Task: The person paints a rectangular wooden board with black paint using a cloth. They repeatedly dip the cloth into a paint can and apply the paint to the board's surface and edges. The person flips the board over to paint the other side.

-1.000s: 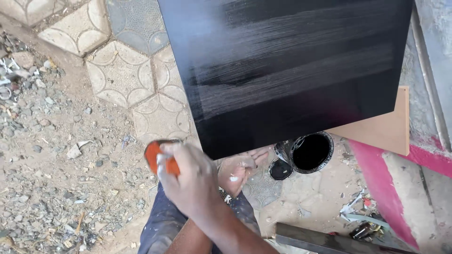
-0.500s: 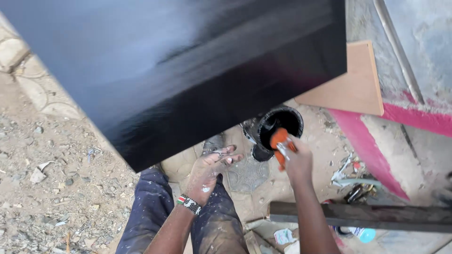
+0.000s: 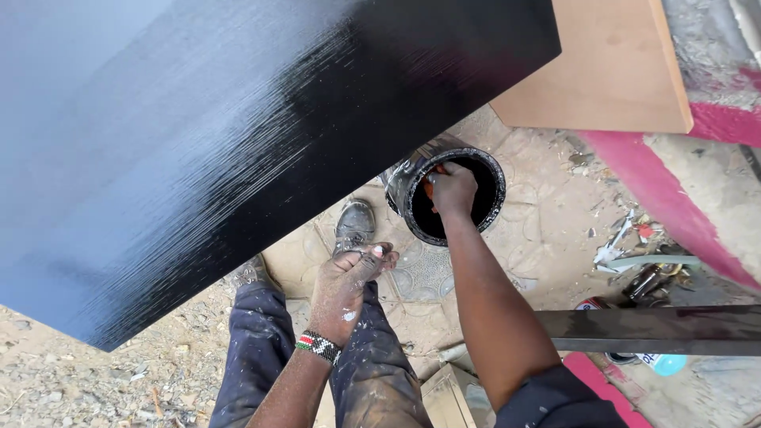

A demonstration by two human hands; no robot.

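Inside the paint can [image 3: 412,178], the right hand [image 3: 452,189] grips an orange-handled brush [image 3: 429,187]; left hand [image 3: 342,287] hangs loosely curled, empty.

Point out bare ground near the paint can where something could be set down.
Free: paving between paint can, unpainted board and pink strip. A smaller patch lies beside the shoe, under the left hand. Crowded: debris and tools at right.

The black board [image 3: 238,143] gleams wet and glossy, streaked with fine brush lines. The metal paint tin [image 3: 456,194] is smeared black. The tan board [image 3: 602,71] looks matt and smooth.
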